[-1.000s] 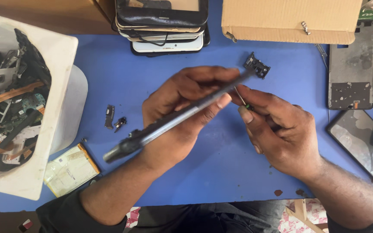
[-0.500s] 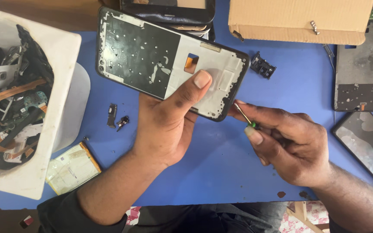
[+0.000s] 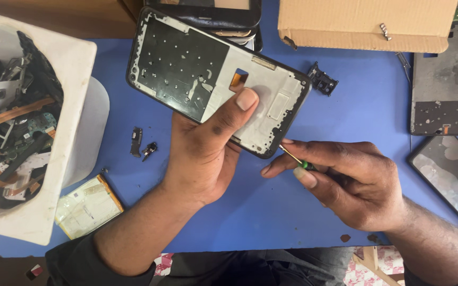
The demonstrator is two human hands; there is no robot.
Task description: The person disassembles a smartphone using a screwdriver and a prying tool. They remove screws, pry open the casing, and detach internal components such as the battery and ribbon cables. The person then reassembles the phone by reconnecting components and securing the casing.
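Head view: phone frame (image 3: 208,74) under left thumb (image 3: 242,103).

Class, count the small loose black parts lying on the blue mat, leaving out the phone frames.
3. Two small parts lie side by side left of the left hand; a camera bracket lies below the box. Others may be hidden.

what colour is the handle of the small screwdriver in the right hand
Green, with a thin metal shaft; the screwdriver shows best in the head view.
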